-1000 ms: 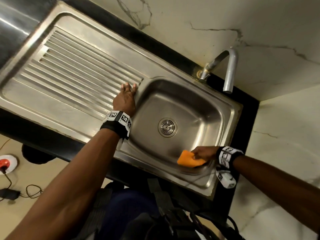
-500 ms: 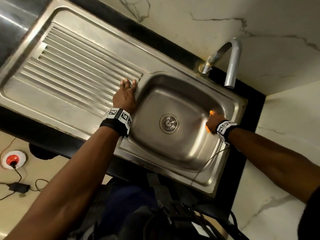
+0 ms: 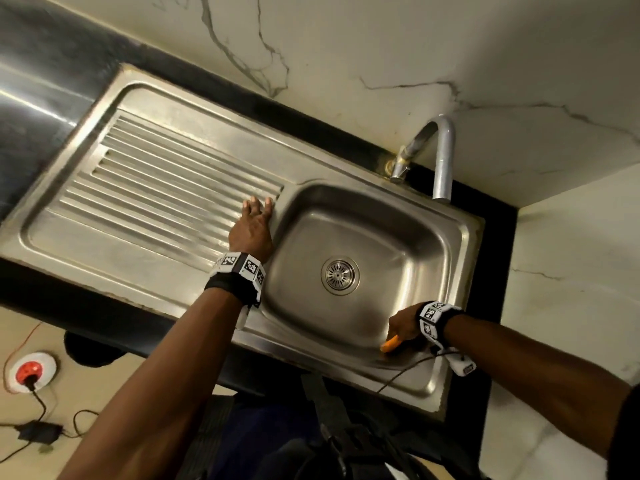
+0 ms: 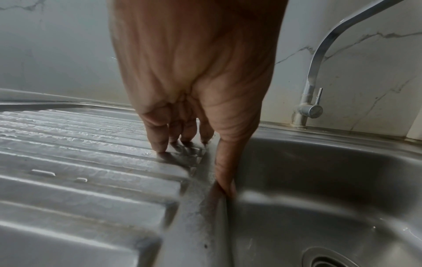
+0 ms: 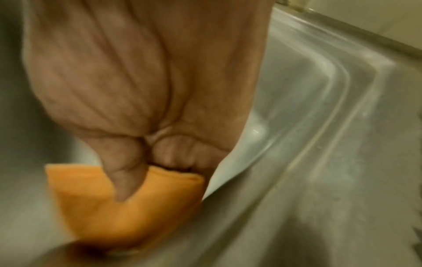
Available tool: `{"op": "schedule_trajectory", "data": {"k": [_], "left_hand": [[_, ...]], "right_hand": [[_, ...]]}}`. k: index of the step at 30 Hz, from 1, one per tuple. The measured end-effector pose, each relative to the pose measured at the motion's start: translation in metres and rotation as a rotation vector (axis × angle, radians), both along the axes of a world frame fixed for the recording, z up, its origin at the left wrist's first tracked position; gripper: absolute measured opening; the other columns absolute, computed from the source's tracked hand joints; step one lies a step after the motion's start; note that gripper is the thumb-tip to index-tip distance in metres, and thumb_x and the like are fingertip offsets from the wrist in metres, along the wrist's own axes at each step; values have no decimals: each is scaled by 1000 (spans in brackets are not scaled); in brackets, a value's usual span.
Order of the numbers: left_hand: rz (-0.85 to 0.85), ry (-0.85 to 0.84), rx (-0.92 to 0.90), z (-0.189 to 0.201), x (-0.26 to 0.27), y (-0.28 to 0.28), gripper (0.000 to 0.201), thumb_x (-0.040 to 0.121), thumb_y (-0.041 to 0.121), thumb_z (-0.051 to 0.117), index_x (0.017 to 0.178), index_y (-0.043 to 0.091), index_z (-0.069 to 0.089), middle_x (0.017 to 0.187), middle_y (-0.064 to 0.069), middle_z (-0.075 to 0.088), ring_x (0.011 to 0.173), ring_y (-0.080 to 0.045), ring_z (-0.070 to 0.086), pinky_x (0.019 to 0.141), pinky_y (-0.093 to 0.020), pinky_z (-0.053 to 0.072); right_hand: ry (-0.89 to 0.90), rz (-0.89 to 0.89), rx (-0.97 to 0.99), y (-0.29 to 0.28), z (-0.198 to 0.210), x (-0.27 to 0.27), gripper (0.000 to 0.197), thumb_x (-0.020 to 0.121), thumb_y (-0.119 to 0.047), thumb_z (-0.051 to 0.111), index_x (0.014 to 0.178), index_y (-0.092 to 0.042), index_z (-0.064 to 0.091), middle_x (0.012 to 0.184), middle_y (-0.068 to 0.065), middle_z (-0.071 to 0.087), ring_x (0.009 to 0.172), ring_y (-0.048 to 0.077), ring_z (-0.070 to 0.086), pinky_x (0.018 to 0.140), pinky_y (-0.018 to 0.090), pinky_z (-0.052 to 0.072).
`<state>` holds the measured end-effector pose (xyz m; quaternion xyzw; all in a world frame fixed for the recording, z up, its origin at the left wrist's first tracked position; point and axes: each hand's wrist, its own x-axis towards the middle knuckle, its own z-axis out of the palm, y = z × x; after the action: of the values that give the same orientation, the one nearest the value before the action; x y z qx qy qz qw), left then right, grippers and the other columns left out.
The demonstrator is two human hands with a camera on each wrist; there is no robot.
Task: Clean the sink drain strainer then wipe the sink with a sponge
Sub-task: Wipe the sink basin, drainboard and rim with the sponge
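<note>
1. Right hand (image 3: pixel 403 325) grip: fingers curled round orange sponge (image 5: pixel 128 204), pressed on sink (image 3: pixel 460 237) basin's near wall.
2. Left hand (image 3: pixel 251 232) grip wide, flat on drainboard (image 3: pixel 145 188).
3. Drain strainer (image 3: pixel 339 275) between both grips.

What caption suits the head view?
Right hand wipes the sink with an orange sponge; left hand braces on the drainboard.

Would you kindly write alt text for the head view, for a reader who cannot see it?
Seen from above, a right hand wipes the near right wall of a steel sink with an orange sponge. The left hand rests flat on the ribbed drainboard beside the basin. The strainer sits in the drain; a tap curves over the far rim.
</note>
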<state>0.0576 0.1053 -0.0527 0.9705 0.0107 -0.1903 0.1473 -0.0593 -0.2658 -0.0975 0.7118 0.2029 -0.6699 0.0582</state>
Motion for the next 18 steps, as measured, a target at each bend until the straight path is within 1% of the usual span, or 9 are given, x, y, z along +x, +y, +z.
{"op": "schedule_trajectory", "data": {"k": [2, 4, 6, 8, 11, 12, 14, 15, 18], "left_hand": [[1, 9, -11, -1, 0, 1, 96, 79, 9, 65, 157, 31, 13, 165, -9, 8, 152, -27, 12, 114, -45, 36], [12, 9, -16, -3, -1, -1, 96, 79, 9, 66, 157, 31, 13, 165, -9, 8, 152, -26, 11, 114, -44, 36], [26, 4, -8, -4, -2, -5, 92, 81, 9, 63, 157, 28, 14, 165, -11, 8, 152, -29, 11, 114, -45, 34], [27, 3, 2, -6, -1, -9, 87, 84, 10, 59, 157, 24, 14, 164, -15, 8, 151, -32, 10, 115, -47, 32], [26, -5, 22, -8, 2, -12, 81, 88, 11, 54, 157, 20, 13, 163, -17, 9, 151, -35, 8, 115, -48, 31], [22, -6, 27, -8, 2, -11, 81, 88, 10, 53, 157, 20, 13, 163, -17, 8, 151, -35, 8, 115, -48, 31], [16, -1, 24, -8, 0, -10, 81, 88, 9, 52, 158, 20, 12, 164, -17, 7, 151, -34, 7, 115, -48, 31], [17, -1, 22, -8, 0, -10, 81, 89, 9, 53, 158, 21, 11, 164, -16, 7, 151, -34, 7, 116, -47, 31], [15, 0, 26, -7, -1, -9, 79, 90, 9, 51, 158, 20, 11, 164, -17, 6, 152, -34, 7, 116, -47, 29]], "right_hand": [[30, -102, 43, 4, 11, 25, 29, 82, -38, 54, 86, -10, 63, 71, 2, 56, 67, 16, 50, 58, 24, 43], [-99, -66, 37, -1, 17, 55, 28, 86, -29, 56, 91, -4, 65, 77, 8, 59, 71, 21, 54, 56, 21, 42], [-354, 96, 75, -9, 19, 79, 29, 91, -36, 57, 102, -13, 70, 94, 7, 71, 85, 26, 66, 76, 27, 51], [-615, 247, 58, -18, 19, 100, 29, 93, -36, 52, 112, -19, 66, 111, 6, 69, 102, 31, 65, 95, 37, 48], [-743, 325, 86, -37, 12, 122, 49, 94, -44, 35, 123, -12, 59, 118, 11, 64, 109, 32, 60, 99, 44, 45], [-659, 324, 28, -41, 8, 123, 50, 90, -47, 39, 116, -12, 64, 112, 11, 68, 106, 31, 63, 100, 44, 45], [-635, 439, -75, -49, -8, 110, 28, 71, -41, 72, 83, -16, 76, 84, 6, 74, 88, 27, 70, 102, 45, 48], [-651, 471, -101, -56, -20, 102, 22, 69, -38, 77, 79, -19, 77, 81, 4, 74, 89, 25, 70, 108, 46, 42], [-598, 354, -161, -56, -29, 85, 24, 95, -30, 52, 108, -21, 70, 113, -1, 72, 121, 17, 58, 123, 40, 2]]}}
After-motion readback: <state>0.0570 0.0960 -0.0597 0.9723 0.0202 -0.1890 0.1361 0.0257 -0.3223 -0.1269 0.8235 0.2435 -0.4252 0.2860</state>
